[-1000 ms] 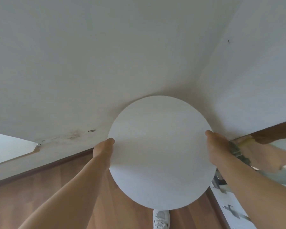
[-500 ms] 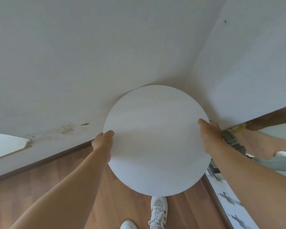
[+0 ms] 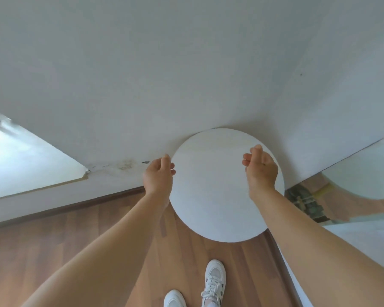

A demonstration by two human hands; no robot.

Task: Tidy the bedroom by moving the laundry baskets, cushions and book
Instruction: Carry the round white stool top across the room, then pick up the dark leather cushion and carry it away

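A round white top (image 3: 211, 196), seen from above, stands in the corner of the room against the white walls; what lies under it is hidden. My left hand (image 3: 159, 176) hovers at its left rim with fingers loosely curled and holds nothing. Over the right part of the white disc, my right hand (image 3: 261, 168) is lifted off it, fingers relaxed and empty. No basket handles, cushions or book show in the head view.
A wall mirror (image 3: 364, 173) on the right reflects the disc and an arm. Wooden floor (image 3: 98, 235) spreads below, with my white sneakers (image 3: 213, 280) on it. A white panel (image 3: 24, 160) leans at the left wall.
Both hands have let go of the round white top's rim and lifted off it. The view has pulled back and shifted, so the disc sits lower right.
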